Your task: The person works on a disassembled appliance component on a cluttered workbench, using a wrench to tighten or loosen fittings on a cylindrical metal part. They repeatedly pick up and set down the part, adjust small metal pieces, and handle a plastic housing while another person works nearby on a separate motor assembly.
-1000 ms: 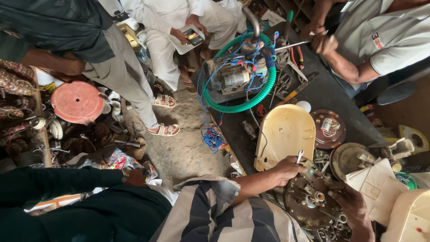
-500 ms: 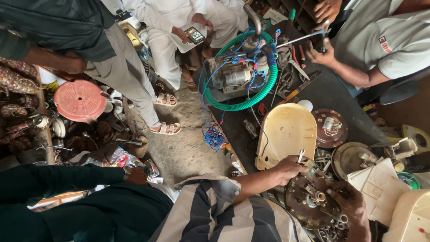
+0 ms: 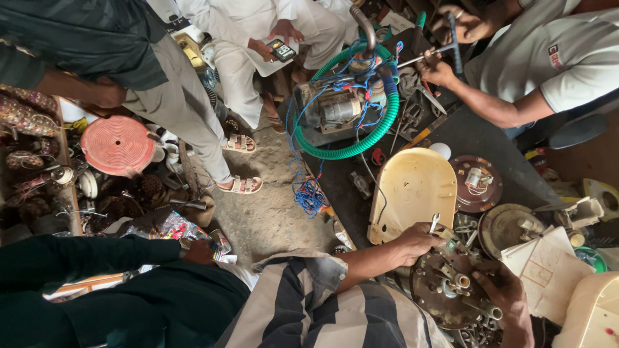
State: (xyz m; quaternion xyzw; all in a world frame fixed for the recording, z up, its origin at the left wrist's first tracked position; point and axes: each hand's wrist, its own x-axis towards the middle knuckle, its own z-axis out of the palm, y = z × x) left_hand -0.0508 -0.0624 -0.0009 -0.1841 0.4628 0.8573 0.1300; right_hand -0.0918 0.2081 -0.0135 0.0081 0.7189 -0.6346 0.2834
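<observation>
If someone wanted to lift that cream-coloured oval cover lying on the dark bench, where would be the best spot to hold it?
Probably by the rounded far rim of the cream cover, coming from the green hose side. It lies flat with that edge bare, while the near end sits close to the person's left hand and a black cable crosses it, so a grip there would be crowded.

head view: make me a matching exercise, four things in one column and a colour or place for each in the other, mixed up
Things:
1. ribbed flexible hose
2. round ridged plastic lid
3. tangled thin wire
4. flat plastic cover with a rounded top

Colours and places:
A. cream, on the dark bench
B. green, looped round the motor
C. blue, hanging off the bench edge
D. salmon red, among the parts on the left

Pairs: 1-B, 2-D, 3-C, 4-A
</observation>
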